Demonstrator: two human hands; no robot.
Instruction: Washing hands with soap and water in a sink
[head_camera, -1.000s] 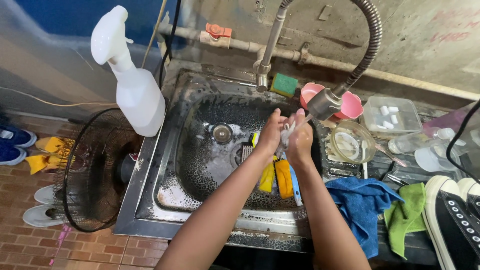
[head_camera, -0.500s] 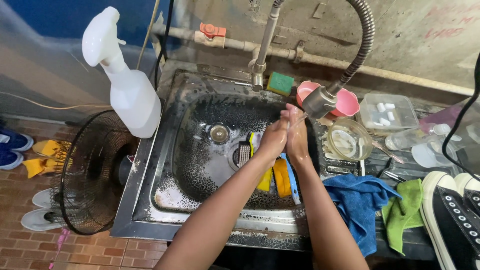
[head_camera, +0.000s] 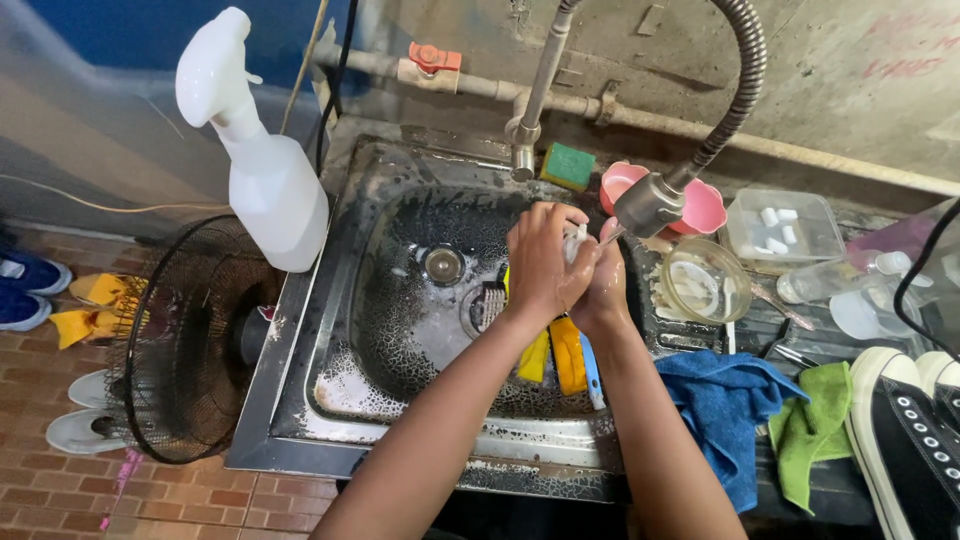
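Over the steel sink (head_camera: 300, 400) my two hands are pressed together just below the spray head (head_camera: 648, 205) of the flexible tap. My left hand (head_camera: 540, 258) curls over my right hand (head_camera: 604, 285). A small white thing (head_camera: 575, 240) shows between the fingers; what it is I cannot tell. Under the hands, in the basin, lie yellow brushes (head_camera: 558, 358) and a blue handle (head_camera: 592, 372). The basin bottom is dark and flaked, with a drain (head_camera: 444, 265).
A white spray bottle (head_camera: 265, 180) stands on the sink's left rim. A green sponge (head_camera: 567, 165), pink cups (head_camera: 700, 205), a glass bowl (head_camera: 705, 280), a clear box (head_camera: 785, 225), blue cloth (head_camera: 720, 400), green cloth (head_camera: 810, 430) and black sneakers (head_camera: 905, 440) crowd the right. A fan guard (head_camera: 180, 340) sits on the floor.
My hands stay clasped under the spray head and have rubbed against each other, the left one now wrapped further over the right. The view has shifted slightly.
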